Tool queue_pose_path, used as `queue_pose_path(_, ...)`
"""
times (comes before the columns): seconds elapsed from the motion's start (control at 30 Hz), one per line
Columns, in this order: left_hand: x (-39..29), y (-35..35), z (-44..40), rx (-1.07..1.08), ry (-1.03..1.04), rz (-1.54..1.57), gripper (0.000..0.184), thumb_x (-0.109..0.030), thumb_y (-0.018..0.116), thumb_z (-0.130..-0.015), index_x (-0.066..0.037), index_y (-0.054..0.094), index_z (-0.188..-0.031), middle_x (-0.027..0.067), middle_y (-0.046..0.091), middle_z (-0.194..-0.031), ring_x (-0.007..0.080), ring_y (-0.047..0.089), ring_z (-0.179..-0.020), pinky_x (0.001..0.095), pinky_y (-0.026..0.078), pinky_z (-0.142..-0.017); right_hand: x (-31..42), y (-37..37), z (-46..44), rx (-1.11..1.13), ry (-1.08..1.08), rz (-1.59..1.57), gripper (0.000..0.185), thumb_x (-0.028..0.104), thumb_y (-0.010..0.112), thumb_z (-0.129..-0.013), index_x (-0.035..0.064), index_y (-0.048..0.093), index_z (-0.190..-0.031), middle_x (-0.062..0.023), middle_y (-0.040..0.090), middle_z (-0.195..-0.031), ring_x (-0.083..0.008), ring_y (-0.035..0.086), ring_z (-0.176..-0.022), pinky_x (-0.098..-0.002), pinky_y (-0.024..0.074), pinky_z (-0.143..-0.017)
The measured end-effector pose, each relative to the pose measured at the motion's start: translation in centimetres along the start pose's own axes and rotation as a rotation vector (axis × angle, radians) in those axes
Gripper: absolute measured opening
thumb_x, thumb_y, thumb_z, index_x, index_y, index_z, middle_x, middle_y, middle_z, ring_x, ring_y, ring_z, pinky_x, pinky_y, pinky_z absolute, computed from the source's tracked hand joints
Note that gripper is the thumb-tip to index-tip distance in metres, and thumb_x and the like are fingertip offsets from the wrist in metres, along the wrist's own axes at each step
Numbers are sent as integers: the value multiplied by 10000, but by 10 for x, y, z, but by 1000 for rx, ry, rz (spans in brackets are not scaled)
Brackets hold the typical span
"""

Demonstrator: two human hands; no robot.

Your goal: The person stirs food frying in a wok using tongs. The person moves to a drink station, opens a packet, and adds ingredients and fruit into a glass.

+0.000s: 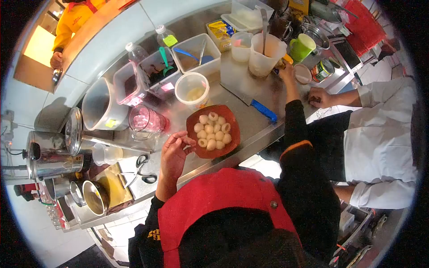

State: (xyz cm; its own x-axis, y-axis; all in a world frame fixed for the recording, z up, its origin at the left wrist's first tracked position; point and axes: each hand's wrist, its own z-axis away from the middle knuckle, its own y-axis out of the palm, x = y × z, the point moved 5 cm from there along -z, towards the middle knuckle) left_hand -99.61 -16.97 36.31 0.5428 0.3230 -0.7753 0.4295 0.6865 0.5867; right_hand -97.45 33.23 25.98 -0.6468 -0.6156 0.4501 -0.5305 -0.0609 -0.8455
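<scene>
A reddish-brown square bowl [192, 117] holds several pale round fruits [212, 129]. At its left rim is my left hand [177, 147], fingers apart and nothing gripped. My right hand [286, 71] reaches to the back right, beside a tall translucent pitcher [267, 56] with a spoon handle standing in it. Its fingers are around something small and yellow, too hidden to name. Behind the bowl stands a round white tub [192, 88] with pale contents. A blue-handled knife [263, 111] lies on the steel counter between the bowl and my right arm.
A glass jug of pink liquid [147, 119], open bins [196, 53] and scissors [145, 170] are on the left. A green cup [302, 47] and a can [322, 70] stand at the right. A co-worker in white [380, 138] is close on my right; another person [73, 24] is behind the partition.
</scene>
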Motion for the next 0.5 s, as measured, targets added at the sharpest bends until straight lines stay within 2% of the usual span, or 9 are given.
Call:
queue_pose_path(0.2,-3,3,1,-6,23,14,273,-200,472,-818,-20,481,-1022,112,566,-831,194,538,-815,320,421,-723,-14,-11,4,-204,-43,132,289,197,635,-648,90,565,-907,-121,599,-748,-288,573,-747,-379,431,-670)
queue_pose_path(0.3,-1,0,1,0,12,12,273,-199,472,-816,-15,480,-1019,117,565,-833,199,538,-816,326,424,-721,-4,-57,6,-194,14,-43,256,222,628,-662,59,547,-842,-125,572,-691,-302,555,-702,-391,412,-629)
queue_pose_path(0.37,3,-3,0,-33,10,-40,309,-254,471,-818,-38,445,-1039,122,549,-819,217,535,-789,351,427,-721,5,-94,6,-315,13,-88,237,242,617,-683,44,526,-776,-128,551,-652,-305,541,-661,-399,395,-583)
queue_pose_path(0.4,2,4,0,-8,33,34,276,-191,468,-816,-9,472,-1024,125,564,-833,208,543,-791,331,429,-711,11,-107,3,-406,-9,-102,238,251,610,-691,38,517,-745,-129,541,-635,-309,538,-664,-400,398,-581)
queue_pose_path(0.43,5,6,-1,7,22,31,276,-191,468,-816,-9,472,-1024,125,564,-833,208,543,-791,331,429,-711,7,-108,-4,-416,4,-94,238,251,610,-691,38,517,-745,-129,541,-635,-309,538,-664,-400,398,-581)
queue_pose_path(0.5,8,7,-3,-9,12,27,277,-186,465,-819,-6,468,-1030,130,564,-836,210,545,-779,329,430,-708,4,-105,-27,-416,-11,-215,174,174,569,-695,37,556,-801,-181,575,-752,-356,552,-729,-409,424,-631)
